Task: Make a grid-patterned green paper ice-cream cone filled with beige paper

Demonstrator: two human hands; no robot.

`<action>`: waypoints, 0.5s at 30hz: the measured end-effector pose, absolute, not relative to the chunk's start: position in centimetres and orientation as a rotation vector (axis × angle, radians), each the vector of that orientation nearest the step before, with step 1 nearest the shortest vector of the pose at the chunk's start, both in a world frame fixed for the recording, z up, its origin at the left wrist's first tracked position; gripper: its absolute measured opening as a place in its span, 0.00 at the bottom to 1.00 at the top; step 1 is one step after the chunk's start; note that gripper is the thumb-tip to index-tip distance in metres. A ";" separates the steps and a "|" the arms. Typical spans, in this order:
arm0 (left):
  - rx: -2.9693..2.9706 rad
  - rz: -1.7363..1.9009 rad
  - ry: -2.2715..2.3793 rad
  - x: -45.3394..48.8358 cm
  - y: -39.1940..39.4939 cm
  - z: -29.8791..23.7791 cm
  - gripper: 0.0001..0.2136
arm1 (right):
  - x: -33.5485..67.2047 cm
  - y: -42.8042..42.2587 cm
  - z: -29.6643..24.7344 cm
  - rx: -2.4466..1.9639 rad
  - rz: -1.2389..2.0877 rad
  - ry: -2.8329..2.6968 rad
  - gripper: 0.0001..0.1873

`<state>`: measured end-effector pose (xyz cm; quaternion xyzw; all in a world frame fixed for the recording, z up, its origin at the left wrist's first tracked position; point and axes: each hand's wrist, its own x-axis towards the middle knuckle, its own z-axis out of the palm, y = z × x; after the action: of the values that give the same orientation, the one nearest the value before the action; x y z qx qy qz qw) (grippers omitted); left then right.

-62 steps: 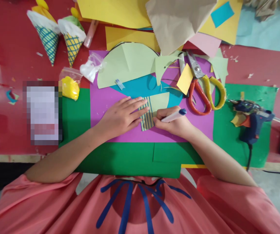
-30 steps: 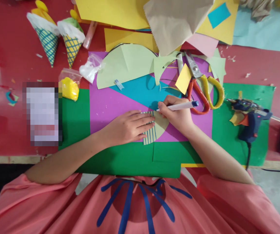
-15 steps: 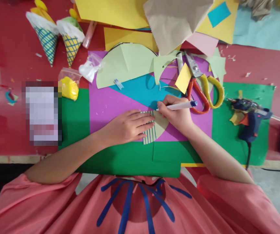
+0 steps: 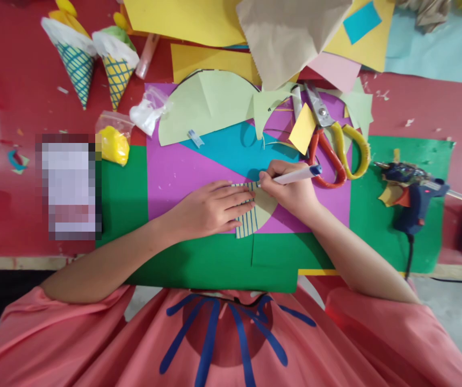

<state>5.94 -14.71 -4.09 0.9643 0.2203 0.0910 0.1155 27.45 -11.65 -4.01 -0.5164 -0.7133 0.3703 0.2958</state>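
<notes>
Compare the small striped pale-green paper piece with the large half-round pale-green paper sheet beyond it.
The striped piece bears dark blue lines; the half-round sheet has no stripes, only a dark line along part of its curved edge. The striped piece is clearly smaller than the half-round sheet. The left hand presses on the striped piece; no hand touches the half-round sheet. Both are pale green with a curved edge.

A loose coral-pink T-shirt has wide short sleeves, and thick dark-blue strokes fan downward across it.
</notes>
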 end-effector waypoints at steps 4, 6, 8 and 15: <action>2.855 0.260 0.650 5.9 -14.7 -4.1 0.17 | 27.5 -11.7 -3.9 -1.361 1.002 -1.927 0.17; 2.873 0.284 0.641 5.9 -14.7 -4.1 0.16 | 27.5 -11.8 -3.9 -1.344 1.017 -1.935 0.17; 2.881 0.296 0.634 5.9 -14.7 -4.2 0.17 | 27.6 -11.9 -4.0 -1.330 1.038 -1.937 0.17; 2.888 0.283 0.630 5.9 -14.7 -3.9 0.17 | 27.9 -11.8 -3.7 -1.294 1.189 -1.938 0.17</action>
<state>5.93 -14.68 -3.92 0.9690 0.2115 0.0948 0.0859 27.92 -11.79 -3.70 -0.4777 -0.7155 0.4388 0.2595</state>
